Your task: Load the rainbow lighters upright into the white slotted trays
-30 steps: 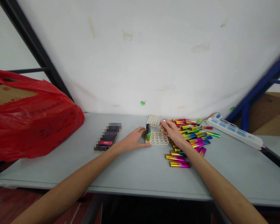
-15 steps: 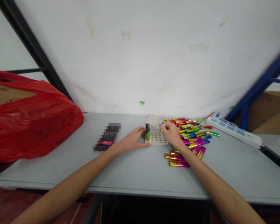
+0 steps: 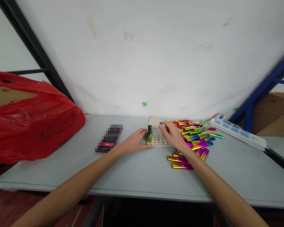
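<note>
From the head camera, taking the tray (image 3: 159, 146) as the middle of the clock. On the table (image 3: 137, 176), then, with a row of black-topped lighters (image 3: 150, 135) upright along the nine o'clock end. Over at nine, left hand (image 3: 133, 142): spread wide, thumb along the near edge, fingertips close by the row, apparently bracing; hard to tell how firmly. At two o'clock, right hand (image 3: 172, 135): closed in a pinch, with a lighter (image 3: 163, 125) in the fingers, only the metal-and-dark tip showing, out over the far right side.

Just past twelve, towards eleven, a second tray (image 3: 154, 121). Out at three, the loose, shiny pile (image 3: 201, 145), and the power strip (image 3: 238, 134) farther on. Away at nine, a phone (image 3: 107, 145).

Into the handling of a single piece, by the look of it, with one hand steadying. For any next move: a secure pinch, a straight, upright angle, good aim between neighbours, and no nudging of the row.
</note>
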Tool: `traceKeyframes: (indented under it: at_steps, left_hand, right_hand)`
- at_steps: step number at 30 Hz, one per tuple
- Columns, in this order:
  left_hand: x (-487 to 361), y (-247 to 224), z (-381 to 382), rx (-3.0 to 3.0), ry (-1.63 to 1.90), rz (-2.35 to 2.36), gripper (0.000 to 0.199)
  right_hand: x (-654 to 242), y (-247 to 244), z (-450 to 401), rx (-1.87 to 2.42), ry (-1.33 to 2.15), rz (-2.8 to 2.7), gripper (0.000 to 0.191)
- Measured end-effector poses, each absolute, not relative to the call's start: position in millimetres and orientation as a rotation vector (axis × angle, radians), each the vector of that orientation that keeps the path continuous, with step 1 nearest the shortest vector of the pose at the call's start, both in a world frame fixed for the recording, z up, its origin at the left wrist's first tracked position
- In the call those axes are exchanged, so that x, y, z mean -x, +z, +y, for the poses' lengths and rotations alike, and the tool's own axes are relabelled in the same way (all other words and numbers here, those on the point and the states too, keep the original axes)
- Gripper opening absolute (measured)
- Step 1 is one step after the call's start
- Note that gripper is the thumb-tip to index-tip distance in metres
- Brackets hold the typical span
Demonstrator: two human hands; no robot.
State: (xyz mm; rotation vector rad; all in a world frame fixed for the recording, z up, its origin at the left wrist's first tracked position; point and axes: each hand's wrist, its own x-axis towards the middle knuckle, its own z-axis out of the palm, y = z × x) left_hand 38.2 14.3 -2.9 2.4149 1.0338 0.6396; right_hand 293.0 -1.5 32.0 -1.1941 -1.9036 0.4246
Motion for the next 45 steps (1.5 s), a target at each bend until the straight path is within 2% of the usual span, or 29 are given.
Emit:
traceKeyframes:
  at_steps: [6,13,17,23,27,32,36,45]
  left_hand:
    - [-39,-3,14,-2.425,0.659,1.051,0.075]
    - [-38,-3,15,-2.420,0.674,1.022,0.073]
    - [-38,-2,15,-2.405,0.676,1.006,0.070]
    - [-37,-2,16,-2.382,0.673,0.982,0.072]
    - [-36,-3,17,-2.391,0.659,0.980,0.073]
    - [-36,-3,18,-2.430,0.635,1.034,0.083]
    - [-34,-3,18,-2.448,0.584,1.057,0.087]
    - [-33,0,17,-2.457,0.597,1.055,0.080]
  right_hand:
    - [-294,35,-7,1.080,0.276,-2.140,0.051]
    - [-289,29,-9,1.086,0.534,-2.207,0.057]
    - [-285,24,-9,1.036,0.524,-2.292,0.049]
    - [-277,23,-14,1.089,0.236,-2.444,0.032]
    - [-275,27,-15,1.131,0.185,-2.458,0.034]
    - [-307,21,9,1.225,0.072,-2.290,0.039]
    - [-353,10,36,1.336,-0.093,-2.232,0.020]
    - [-388,1,51,1.328,0.080,-2.443,0.016]
